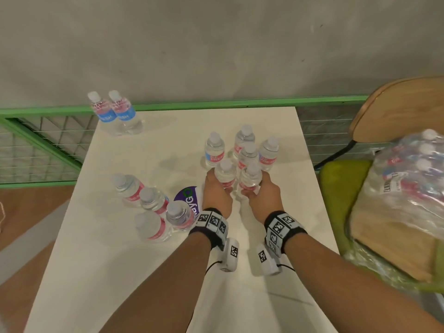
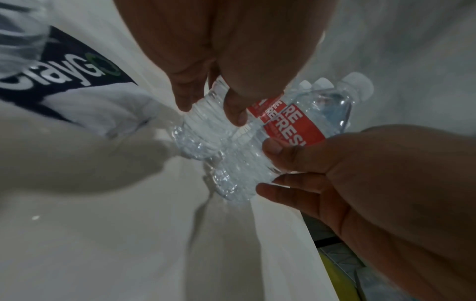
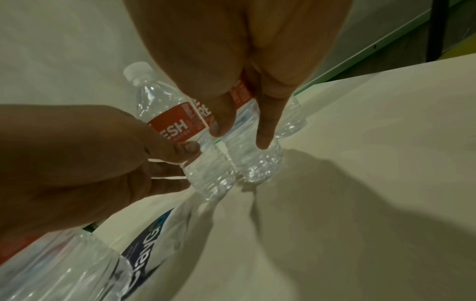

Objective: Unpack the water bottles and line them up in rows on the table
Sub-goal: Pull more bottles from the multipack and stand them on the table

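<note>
Two clear water bottles with red labels and white caps stand upright side by side near the middle of the white table. My left hand grips the left bottle low on its ribbed body. My right hand grips the right bottle, with fingers down its side. Just behind them stands a cluster of several bottles. A shrink-wrapped pack of bottles lies on the chair to the right.
Several bottles stand grouped at the table's near left, and two with blue labels at the far left corner. A purple printed logo lies left of my left hand. A green wire fence runs behind the table.
</note>
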